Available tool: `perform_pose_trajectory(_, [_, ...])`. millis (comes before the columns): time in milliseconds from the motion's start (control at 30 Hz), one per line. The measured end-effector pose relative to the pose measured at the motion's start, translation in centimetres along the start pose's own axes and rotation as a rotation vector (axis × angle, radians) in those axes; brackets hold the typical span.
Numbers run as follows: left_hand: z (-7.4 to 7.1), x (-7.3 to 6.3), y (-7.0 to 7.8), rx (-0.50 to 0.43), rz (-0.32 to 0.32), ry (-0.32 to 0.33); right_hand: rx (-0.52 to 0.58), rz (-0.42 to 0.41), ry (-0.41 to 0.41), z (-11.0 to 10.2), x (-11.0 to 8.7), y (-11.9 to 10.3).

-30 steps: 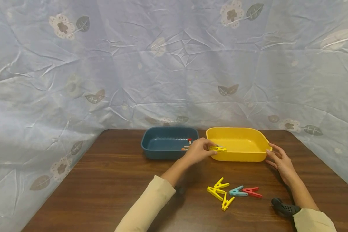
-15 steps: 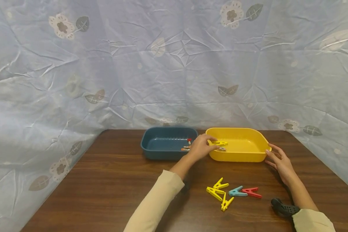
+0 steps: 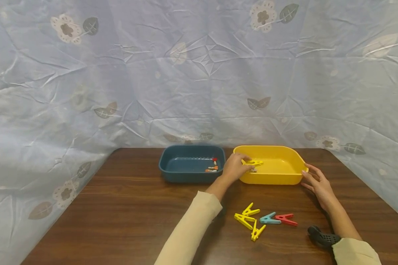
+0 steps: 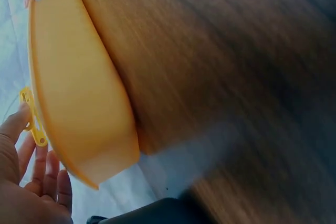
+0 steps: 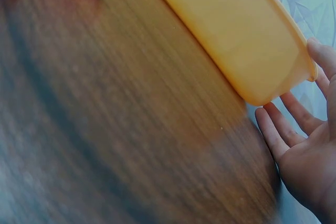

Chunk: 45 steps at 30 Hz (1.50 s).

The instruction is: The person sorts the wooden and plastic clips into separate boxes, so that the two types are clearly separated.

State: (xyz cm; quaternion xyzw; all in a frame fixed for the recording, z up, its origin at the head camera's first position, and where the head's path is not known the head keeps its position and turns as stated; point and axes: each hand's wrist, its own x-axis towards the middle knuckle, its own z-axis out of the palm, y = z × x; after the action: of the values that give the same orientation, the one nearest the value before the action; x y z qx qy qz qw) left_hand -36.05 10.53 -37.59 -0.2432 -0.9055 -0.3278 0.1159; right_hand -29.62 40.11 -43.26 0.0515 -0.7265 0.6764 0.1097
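My left hand [image 3: 233,169] reaches over the left end of the yellow tub [image 3: 272,179] and pinches a yellow clothespin [image 3: 256,162] between thumb and fingers. In the left wrist view that clothespin [image 4: 32,119] sits at the tub's rim, partly covered by the thumb. At the tub's right end, my right hand [image 3: 322,189] holds the rim corner with thumb and forefinger; its other fingers lie by the outer wall. Nearer on the table are three yellow clothespins [image 3: 244,220], a light blue clothespin [image 3: 270,218] and a red clothespin [image 3: 286,219].
Left of the yellow tub stands a dark blue tub [image 3: 189,177] with several small red, orange and white pieces [image 3: 212,169] inside. A black strap-like object [image 3: 322,237] is at the right wrist. Behind the brown table [image 3: 126,206] hangs a floral curtain [image 3: 185,84].
My left hand has moved slightly right and farther over the yellow tub, carrying the yellow clothespin from its front rim to above its inside. The right hand keeps its hold.
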Motion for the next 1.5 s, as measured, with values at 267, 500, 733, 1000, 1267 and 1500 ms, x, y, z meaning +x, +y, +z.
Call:
perform_pose_trajectory(267, [1.0, -0.1, -0.3, -0.020, -0.094, 0.034, -0.037, -0.001, 0.001, 0.1, 0.1, -0.1])
perform_pose_trajectory(500, [1.8, 0.0, -0.2, -0.004, -0.130, 0.083, -0.042, 0.006, 0.004, -0.1, 0.1, -0.1])
perform_pose_trajectory(733, [2.0, -0.1, -0.2, -0.049, -0.136, 0.095, -0.059, 0.017, 0.008, 0.0, 0.1, -0.4])
perform_pose_trajectory(1000, [2.0, -0.3, -0.2, -0.085, -0.143, 0.095, -0.084, 0.013, 0.012, -0.1, 0.1, -0.2])
perform_pose_trajectory(1267, [2.0, -0.2, -0.4, -0.081, -0.152, 0.104, -0.091, 0.013, 0.009, 0.0, 0.2, -0.3])
perform_pose_trajectory(1500, [2.1, -0.3, -0.3, -0.073, -0.125, 0.099, -0.091, 0.014, 0.003, -0.1, 0.0, -0.2])
